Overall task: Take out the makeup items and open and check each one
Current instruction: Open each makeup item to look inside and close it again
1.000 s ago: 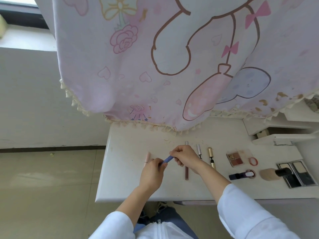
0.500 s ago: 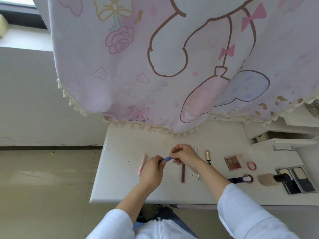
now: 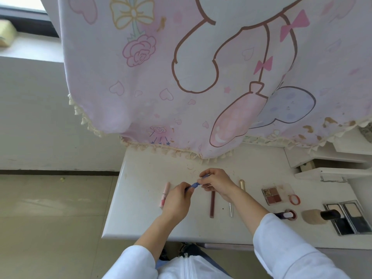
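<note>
Both hands hold a slim blue makeup pen point(image 3: 194, 185) just above the white table point(image 3: 141, 222). My left hand point(image 3: 177, 200) grips its lower end. My right hand point(image 3: 216, 183) pinches its upper end, which its fingers mostly hide. On the table lie a pink tube point(image 3: 164, 194) left of my hands, a dark red stick point(image 3: 212, 204), a silver pen point(image 3: 231, 209) and a gold-capped tube point(image 3: 242, 184) partly behind my right wrist.
To the right lie an eyeshadow palette point(image 3: 272, 196), a red ring point(image 3: 294, 199), a purple tube point(image 3: 284, 214), a beige bottle with a black cap point(image 3: 314, 216) and an open compact point(image 3: 348, 217). A pink cartoon curtain point(image 3: 201, 77) hangs over the table's far edge. White shelves point(image 3: 326, 168) stand at right.
The view has shifted slightly. My hands keep the blue pen between them, and my right hand has moved a little up along it.
</note>
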Tool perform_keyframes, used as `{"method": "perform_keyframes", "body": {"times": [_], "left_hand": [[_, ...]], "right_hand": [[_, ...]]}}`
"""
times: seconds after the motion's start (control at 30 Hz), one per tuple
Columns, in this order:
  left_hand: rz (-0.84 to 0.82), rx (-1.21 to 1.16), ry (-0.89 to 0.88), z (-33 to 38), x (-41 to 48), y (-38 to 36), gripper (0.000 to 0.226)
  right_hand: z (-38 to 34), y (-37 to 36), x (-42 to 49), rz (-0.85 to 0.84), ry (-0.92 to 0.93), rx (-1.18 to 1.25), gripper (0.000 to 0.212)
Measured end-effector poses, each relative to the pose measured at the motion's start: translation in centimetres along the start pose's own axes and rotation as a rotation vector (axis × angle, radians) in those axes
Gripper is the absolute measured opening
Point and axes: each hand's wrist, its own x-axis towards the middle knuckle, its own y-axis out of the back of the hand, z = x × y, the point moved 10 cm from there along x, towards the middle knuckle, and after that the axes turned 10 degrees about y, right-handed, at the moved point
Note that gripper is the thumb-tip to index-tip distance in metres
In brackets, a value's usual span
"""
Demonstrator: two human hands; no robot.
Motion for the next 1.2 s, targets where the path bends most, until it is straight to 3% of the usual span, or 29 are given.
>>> {"method": "perform_keyframes", "body": {"times": [0.17, 0.67, 0.97, 1.2], "left_hand": [[0.009, 0.001, 0.034, 0.0, 0.1, 0.0, 0.027], [-0.050, -0.089, 0.173, -1.8, 2.1, -1.4, 0.042], [-0.121, -0.026, 0.241, -3.0, 2.4, -2.4, 0.035], [-0.190, -0.070, 0.304, -4.7, 2.9, -4.2, 0.013]], "right_hand": [[0.6, 0.4, 0.5, 0.041, -0.036, 0.093, 0.022], [0.8, 0.5, 2.6, 0.122, -0.052, 0.214, 0.019], [2.1, -0.4, 3.7, 0.092, -0.104, 0.138, 0.019], [3.0, -0.9, 4.5, 0.070, -0.132, -0.020, 0.024]]}}
